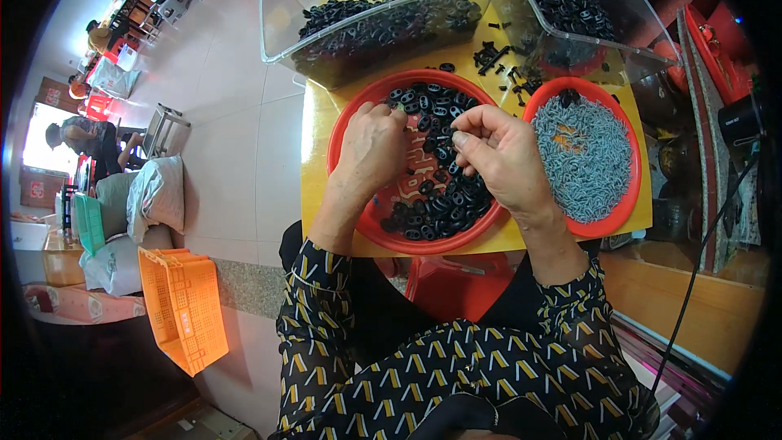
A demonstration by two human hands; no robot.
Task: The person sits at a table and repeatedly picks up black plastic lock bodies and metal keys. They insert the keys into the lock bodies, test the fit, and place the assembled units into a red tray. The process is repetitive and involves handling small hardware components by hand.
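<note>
A round red tray (pixel 336 126) in front of me holds many small black oval plastic pieces with two holes each (pixel 456 208). Over its left side my left hand (pixel 371 147) is closed with curled fingers; what they hold is hidden behind the knuckles. My right hand (pixel 509 165) hovers above the tray's right side, thumb and fingertips pinched together. Anything in that pinch is too small to make out. Right of it stands a second red tray (pixel 601 231), filled with small grey screws (pixel 590 171) and a few black pieces at its far edge.
Two clear plastic bins (pixel 383 16) (pixel 570 8) of black pieces stand at the back of the yellow table (pixel 318 195). Loose black parts (pixel 493 57) lie between bins and trays. An orange crate (pixel 183 305) and stuffed sacks (pixel 155 195) are left. Several people sit farther off.
</note>
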